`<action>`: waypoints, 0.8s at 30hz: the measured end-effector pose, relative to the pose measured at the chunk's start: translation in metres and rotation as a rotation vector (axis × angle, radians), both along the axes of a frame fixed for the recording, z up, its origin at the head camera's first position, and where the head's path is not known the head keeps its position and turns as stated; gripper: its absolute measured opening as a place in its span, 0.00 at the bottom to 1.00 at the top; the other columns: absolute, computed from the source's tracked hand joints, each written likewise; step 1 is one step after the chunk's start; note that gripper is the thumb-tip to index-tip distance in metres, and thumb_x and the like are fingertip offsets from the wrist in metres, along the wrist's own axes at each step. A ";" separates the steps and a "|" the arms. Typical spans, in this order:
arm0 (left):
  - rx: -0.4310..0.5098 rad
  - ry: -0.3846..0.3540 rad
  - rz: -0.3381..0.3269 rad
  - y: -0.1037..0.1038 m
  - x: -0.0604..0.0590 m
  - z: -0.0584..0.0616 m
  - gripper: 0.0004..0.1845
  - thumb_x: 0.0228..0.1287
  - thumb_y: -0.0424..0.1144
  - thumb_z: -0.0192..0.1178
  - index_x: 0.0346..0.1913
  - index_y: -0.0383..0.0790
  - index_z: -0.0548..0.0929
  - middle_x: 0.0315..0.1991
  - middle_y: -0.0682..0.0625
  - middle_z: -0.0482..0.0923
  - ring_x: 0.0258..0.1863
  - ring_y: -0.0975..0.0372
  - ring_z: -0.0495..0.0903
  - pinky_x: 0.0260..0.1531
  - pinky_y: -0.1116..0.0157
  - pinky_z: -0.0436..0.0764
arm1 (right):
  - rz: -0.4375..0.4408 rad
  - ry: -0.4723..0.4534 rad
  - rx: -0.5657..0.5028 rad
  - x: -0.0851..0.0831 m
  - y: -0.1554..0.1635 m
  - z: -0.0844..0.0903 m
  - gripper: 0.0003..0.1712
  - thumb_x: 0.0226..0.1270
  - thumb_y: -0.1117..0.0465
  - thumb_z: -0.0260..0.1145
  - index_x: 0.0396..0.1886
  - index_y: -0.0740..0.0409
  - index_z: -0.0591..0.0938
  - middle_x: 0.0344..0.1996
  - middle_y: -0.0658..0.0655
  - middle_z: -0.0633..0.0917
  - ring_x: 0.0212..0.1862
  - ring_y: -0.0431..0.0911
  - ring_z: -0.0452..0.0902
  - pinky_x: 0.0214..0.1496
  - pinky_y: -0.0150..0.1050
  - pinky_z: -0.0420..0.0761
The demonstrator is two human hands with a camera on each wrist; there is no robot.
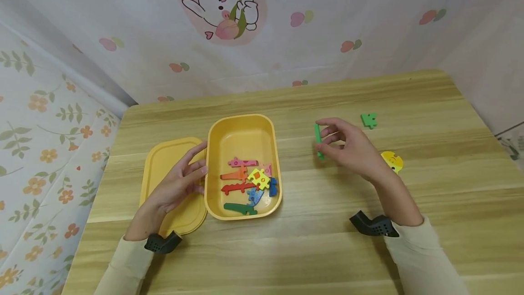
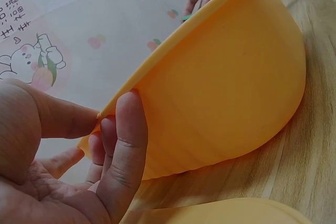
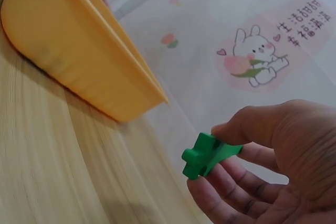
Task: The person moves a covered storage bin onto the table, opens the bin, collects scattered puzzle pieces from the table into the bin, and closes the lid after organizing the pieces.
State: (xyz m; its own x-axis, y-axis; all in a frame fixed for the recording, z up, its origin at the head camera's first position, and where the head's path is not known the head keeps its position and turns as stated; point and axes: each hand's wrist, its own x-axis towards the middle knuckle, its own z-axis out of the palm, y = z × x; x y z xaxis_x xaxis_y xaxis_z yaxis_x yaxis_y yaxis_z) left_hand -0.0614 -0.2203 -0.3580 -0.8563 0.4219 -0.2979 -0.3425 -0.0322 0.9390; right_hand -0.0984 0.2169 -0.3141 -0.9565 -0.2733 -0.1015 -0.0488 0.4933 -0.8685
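Observation:
A yellow plastic box stands on the table with several coloured wooden puzzle pieces inside, among them a yellow piece, a red piece and a dark green piece. At its left side, my left hand holds the box by the rim, fingertips against the outer wall. To the right of the box, my right hand pinches a green puzzle piece between thumb and fingers, raised over the table. That piece shows edge-on in the head view.
A yellow lid lies left of the box, partly under my left forearm. Another green puzzle piece lies at the back right. A yellow piece sits beside my right wrist, partly hidden. A printed curtain hangs behind the table.

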 end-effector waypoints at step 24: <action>-0.015 0.011 0.003 -0.001 0.000 -0.001 0.38 0.83 0.32 0.51 0.86 0.51 0.47 0.56 0.53 0.81 0.47 0.66 0.85 0.35 0.68 0.90 | -0.006 -0.092 -0.174 -0.005 -0.046 -0.004 0.32 0.73 0.60 0.73 0.74 0.49 0.75 0.55 0.58 0.80 0.56 0.50 0.82 0.50 0.30 0.86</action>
State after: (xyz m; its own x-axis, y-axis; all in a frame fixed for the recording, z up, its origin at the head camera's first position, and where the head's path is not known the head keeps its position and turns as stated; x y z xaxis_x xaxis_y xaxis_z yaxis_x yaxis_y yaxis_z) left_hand -0.0617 -0.2213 -0.3587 -0.8606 0.4153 -0.2947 -0.3322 -0.0192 0.9430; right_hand -0.1029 0.1714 -0.3177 -0.9471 -0.2884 -0.1409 0.0378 0.3357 -0.9412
